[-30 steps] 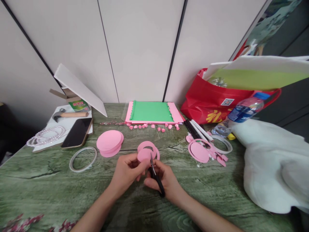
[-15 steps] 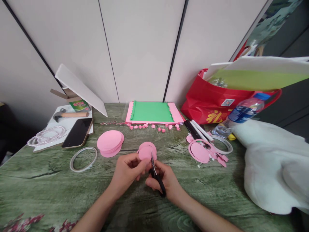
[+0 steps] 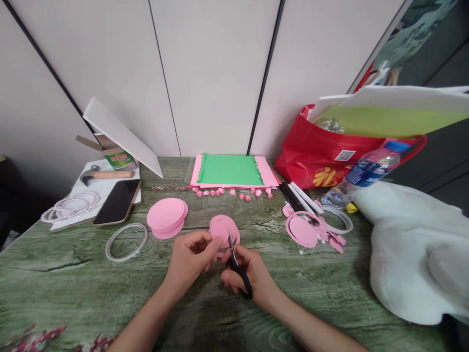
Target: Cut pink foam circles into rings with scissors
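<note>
So the whole thing came down to where the pink disc [image 3: 221,229] sat: just past the fingertips, on the far side of both hands and roughly midway between them. The left hand [image 3: 191,254] was the closer one, pinching the disc's near edge between thumb and fingers. The right hand [image 3: 255,275] was curled round the black handles of the scissors [image 3: 235,260], which slanted with the handles near and right and the tips far and slightly left. Those tips lay over the right part of the disc, so the blades' long axis ran pretty much far-to-near along that side (the disc's round, so no long axis of its own to speak of). Couldn't tell whether the blades were parted. A curved pink strip [image 3: 237,237] showed along the disc's right edge, but whether it was attached, no idea. Over to the left was a stack of pink discs [image 3: 166,215], well apart from the scissors, and to the right a pile of pink offcuts [image 3: 303,231].
</note>
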### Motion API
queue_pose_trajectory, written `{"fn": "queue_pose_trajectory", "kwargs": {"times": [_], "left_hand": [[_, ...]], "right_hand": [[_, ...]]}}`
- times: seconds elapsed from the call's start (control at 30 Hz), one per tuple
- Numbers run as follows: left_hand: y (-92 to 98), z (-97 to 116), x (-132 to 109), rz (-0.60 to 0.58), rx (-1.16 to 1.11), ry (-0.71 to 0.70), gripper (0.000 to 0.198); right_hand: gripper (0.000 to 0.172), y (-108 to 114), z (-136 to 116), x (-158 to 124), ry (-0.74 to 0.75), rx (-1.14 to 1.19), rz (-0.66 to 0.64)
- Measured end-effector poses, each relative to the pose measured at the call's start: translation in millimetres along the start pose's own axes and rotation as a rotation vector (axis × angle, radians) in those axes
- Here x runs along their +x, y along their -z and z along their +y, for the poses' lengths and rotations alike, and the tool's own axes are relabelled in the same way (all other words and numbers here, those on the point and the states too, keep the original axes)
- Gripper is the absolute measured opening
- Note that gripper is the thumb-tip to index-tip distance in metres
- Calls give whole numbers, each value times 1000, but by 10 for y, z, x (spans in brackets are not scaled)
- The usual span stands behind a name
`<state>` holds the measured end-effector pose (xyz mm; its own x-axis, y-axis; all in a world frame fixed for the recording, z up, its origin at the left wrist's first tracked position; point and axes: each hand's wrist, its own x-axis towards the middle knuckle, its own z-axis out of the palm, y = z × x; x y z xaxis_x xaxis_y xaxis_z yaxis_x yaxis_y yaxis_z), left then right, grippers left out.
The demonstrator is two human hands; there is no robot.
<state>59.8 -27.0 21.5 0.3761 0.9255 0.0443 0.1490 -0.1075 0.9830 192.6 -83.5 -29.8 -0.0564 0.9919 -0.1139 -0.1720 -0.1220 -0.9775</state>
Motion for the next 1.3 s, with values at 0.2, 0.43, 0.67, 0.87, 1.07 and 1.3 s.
{"fn": "queue_pose_trajectory", "kwargs": {"times": [0.2, 0.43, 0.67, 0.87, 1.07, 1.3], "left_hand": [[-6, 4, -3, 69, -56, -27, 21], [-68, 70, -51, 63, 172, -119, 28], [-60, 66, -49, -9, 110, -28, 31], [-68, 71, -38, -75, 146, 15, 34], [-59, 45, -31, -72, 157, 14, 36], [-47, 43, -30, -62, 155, 18, 33]], "right_hand": [[31, -11, -3, -2, -20, 17, 11], [37, -24, -8, -21, -13, 46, -31], [42, -26, -6, -14, 33, 51, -76], [47, -11, -60, 0, 114, 78, -54], [44, -6, -43, 1, 125, 57, -54], [39, 5, -49, -5, 95, 42, -51]]}}
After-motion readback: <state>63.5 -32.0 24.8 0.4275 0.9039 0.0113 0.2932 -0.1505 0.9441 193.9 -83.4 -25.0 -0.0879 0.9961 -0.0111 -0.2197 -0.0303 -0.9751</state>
